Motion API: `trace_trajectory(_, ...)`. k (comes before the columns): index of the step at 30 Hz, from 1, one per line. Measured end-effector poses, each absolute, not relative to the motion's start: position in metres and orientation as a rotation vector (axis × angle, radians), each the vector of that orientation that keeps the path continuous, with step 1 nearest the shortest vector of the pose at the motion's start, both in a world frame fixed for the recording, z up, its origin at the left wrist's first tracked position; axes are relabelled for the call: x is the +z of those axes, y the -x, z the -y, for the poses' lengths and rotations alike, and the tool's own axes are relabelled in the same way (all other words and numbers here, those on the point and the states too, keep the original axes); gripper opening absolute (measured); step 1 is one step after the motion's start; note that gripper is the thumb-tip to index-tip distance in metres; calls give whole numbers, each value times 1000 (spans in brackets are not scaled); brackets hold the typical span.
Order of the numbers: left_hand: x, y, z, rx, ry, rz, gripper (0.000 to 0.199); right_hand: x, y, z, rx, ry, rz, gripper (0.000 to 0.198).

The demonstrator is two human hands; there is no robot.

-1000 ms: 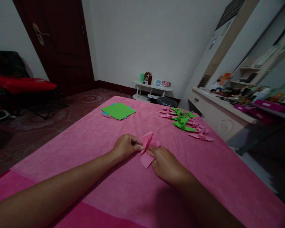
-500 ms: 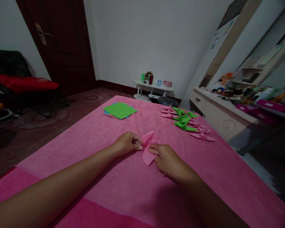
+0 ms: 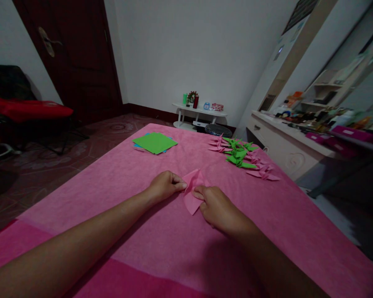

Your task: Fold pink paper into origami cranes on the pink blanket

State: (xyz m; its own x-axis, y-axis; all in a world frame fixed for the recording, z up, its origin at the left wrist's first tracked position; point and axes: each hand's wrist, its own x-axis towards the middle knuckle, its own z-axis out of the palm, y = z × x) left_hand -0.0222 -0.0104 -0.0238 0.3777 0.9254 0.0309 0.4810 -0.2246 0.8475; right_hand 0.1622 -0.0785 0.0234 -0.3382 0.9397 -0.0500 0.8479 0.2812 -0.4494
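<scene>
A partly folded sheet of pink origami paper (image 3: 192,203) lies between my hands on the pink cloth (image 3: 149,244). At its left edge, my left hand (image 3: 168,185) pinches the paper between thumb and fingertips. My right hand (image 3: 214,205) is closed with its thumb and forefinger on the right side of the sheet, near the middle. The far part of the paper stands up to a point, and its near corner points toward me. The fingers of my right hand cover some of the folds.
Farther off to the left is a stack of square papers (image 3: 155,142), green on top with blue beneath. Several green and pink folded paper cranes (image 3: 240,155) lie at the far right. Beyond the right edge stands a white dresser (image 3: 286,142) crowded with small items.
The whole view has shifted slightly. My left fingers and the paper's left edge sit a little differently, while both hands keep their hold.
</scene>
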Motion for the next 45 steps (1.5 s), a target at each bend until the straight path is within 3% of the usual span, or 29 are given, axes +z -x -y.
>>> trace_trajectory(10,-21,24,9,650,-1631,-998,26,20,-163,77,602,1670,2318,31)
trace_trajectory(45,-19,9,22,704,-1865,-1515,27,21,-164,77,621,1642,2334,35)
